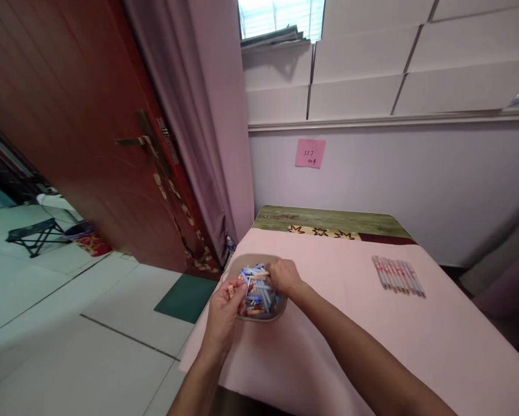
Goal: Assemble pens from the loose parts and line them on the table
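Observation:
A shallow beige bin [277, 313] stands at the left edge of the pink-covered table, holding a jumble of blue, white and orange pens [263, 296]. My left hand [225, 306] is over its near left side, thumb and fingers pinched on a slim pen whose orange figured end [230, 290] sticks out. My right hand [286, 277] reaches over the bin's far right side with its fingers closed. From them a pale cream pen [260, 275] points left; the fingertips are partly hidden. Farther right on the cloth lies a neat row of several pens [399, 276], pinkish and grey.
The pink cloth [337, 329] covers most of the table; a green wood-patterned strip [329, 217] shows at the back against the wall. A pink note [310, 153] is stuck on the wall. Left are a brown door [90, 115], a curtain [203, 115] and a green mat [185, 297].

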Action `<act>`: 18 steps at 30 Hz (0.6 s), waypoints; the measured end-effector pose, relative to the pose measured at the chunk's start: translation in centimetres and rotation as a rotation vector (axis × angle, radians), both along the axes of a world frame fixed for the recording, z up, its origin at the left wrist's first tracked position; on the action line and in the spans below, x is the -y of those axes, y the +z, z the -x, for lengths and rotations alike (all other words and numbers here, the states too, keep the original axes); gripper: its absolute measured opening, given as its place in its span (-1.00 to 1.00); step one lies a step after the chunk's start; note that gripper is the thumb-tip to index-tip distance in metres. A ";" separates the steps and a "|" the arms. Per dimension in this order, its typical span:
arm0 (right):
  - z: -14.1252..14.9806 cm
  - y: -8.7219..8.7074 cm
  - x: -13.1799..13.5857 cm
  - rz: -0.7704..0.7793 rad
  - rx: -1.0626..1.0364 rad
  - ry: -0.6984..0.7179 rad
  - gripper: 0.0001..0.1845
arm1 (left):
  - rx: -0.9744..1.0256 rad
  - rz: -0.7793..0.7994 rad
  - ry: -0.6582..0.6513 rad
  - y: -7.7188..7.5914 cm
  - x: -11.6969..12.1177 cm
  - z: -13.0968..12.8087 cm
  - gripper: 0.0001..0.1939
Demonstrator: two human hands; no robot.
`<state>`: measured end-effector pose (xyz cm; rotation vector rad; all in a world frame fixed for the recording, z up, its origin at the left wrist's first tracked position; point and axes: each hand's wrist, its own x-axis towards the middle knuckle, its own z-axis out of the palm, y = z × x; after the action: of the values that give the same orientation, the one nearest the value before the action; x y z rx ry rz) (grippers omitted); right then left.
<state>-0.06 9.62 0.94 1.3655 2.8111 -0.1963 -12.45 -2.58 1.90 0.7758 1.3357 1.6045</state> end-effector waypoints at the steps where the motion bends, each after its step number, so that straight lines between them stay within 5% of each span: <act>1: -0.5 0.3 0.3 0.001 -0.065 -0.020 -0.75 | -0.007 0.010 0.001 0.0 -0.3 -0.1 -0.65; 6: -3.2 1.0 3.0 0.083 -0.383 0.011 -0.61 | 0.010 0.084 -0.073 0.6 -1.7 -1.8 -0.57; 11: -5.4 1.5 5.4 0.613 -1.090 0.137 -0.56 | 0.054 0.092 -0.173 1.9 -2.4 -3.8 -0.62; 18: -11.1 -0.3 7.6 0.532 -1.238 -0.324 -0.60 | 0.071 -0.112 -0.083 3.5 -4.3 -3.9 -0.70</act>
<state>11.07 1.98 0.68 1.8916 2.6826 -2.2648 -8.54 1.68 5.44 0.8230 1.1571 1.6362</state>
